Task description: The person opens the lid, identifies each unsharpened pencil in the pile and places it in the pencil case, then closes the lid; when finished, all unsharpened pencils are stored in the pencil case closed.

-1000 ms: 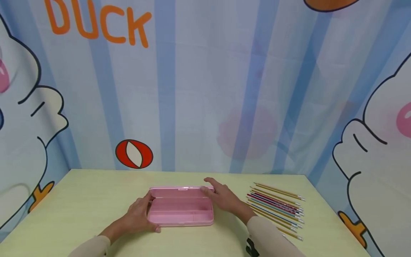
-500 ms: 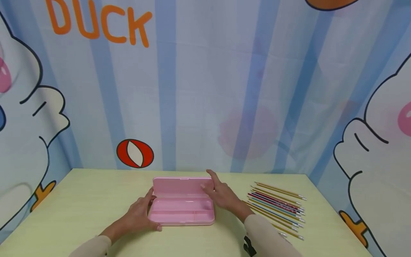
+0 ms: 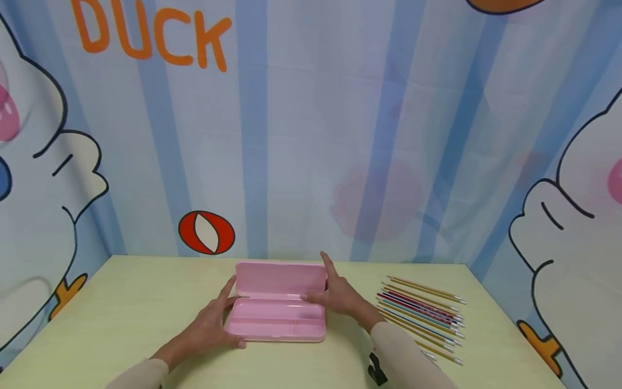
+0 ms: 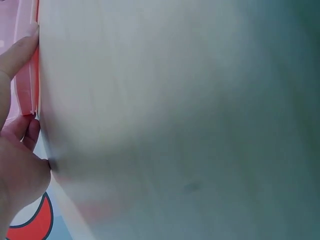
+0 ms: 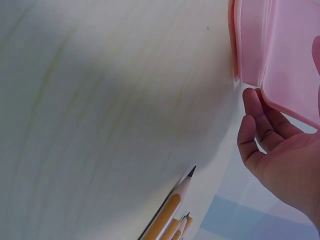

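A pink plastic pencil case [image 3: 264,329] stands on the table with its lid [image 3: 281,278] raised and leaning back. Its tray has a long divider and a short cross divider, with nothing inside. My left hand [image 3: 210,324] holds the case's left end, thumb at the front corner and fingers along the side. In the left wrist view, the left thumb [image 4: 20,54] lies over the case's edge. At the lid's right edge is my right hand [image 3: 342,296], its thumb across the inner face and its index finger pointing up. The right wrist view shows other fingers [image 5: 270,125] bent behind the lid near the hinge.
Several pencils [image 3: 421,310], yellow, red, blue and green, lie side by side right of the case, close to the right forearm. The pale yellow table [image 3: 121,313] ends at a striped blue duck-print curtain [image 3: 311,135] behind and at both sides.
The lid has swung further back, from partly raised to wide open. My right hand has gone along with it, its index finger rising; my left hand has stayed at the case's left end.
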{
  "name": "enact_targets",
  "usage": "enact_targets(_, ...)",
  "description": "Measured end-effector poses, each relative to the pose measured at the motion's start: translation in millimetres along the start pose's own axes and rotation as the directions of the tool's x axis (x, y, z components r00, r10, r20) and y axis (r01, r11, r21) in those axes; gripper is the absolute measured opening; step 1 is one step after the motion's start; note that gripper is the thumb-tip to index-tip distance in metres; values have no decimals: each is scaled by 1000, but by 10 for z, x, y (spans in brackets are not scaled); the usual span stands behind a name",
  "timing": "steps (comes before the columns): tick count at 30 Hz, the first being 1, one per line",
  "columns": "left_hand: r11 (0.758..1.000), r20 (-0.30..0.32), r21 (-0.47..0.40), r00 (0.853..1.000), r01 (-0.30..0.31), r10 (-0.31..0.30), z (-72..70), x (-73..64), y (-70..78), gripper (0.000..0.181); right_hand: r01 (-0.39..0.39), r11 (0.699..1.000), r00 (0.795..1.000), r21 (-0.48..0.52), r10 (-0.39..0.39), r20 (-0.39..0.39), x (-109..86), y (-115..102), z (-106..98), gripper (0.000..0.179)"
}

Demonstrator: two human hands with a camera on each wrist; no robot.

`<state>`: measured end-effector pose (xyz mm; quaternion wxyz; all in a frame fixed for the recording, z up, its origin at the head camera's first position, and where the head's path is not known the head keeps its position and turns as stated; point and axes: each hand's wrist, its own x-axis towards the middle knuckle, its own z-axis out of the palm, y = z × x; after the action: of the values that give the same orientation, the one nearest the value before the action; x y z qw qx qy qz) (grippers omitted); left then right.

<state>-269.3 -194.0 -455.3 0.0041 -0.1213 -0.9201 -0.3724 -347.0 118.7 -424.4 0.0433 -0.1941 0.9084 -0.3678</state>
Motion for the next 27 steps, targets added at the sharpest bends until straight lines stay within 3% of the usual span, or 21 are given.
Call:
enact_targets(16, 994, 108, 108, 994, -33, 21, -5, 9, 37, 114, -36, 999, 998, 20, 35, 50, 45, 9, -16, 113)
enact_targets(27, 983, 118, 180, 993, -40, 18, -24, 47, 28, 104, -22, 999, 994, 36, 18, 109, 24, -7, -79, 108)
